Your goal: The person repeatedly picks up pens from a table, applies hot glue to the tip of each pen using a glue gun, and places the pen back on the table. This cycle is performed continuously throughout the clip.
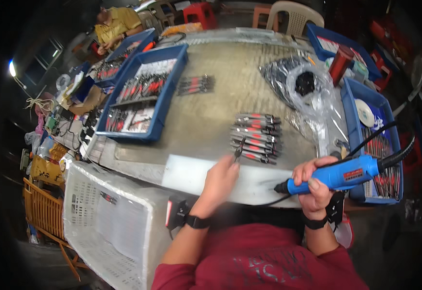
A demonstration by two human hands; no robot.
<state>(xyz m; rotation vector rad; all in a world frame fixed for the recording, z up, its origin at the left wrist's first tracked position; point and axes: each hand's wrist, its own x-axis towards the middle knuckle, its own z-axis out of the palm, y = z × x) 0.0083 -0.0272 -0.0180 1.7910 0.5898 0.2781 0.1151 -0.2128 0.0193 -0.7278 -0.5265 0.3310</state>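
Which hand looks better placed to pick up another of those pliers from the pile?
Probably the left. The left hand already holds one pair of pliers at the edge of the pile of pliers. The right hand is full, gripping the blue rotary tool.

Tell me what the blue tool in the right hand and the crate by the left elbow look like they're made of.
The blue rotary tool in the right hand looks like moulded matte plastic with a dark, possibly metal, nose. The white crate seems to be stiff plastic: its walls are pierced with regular moulded slots.
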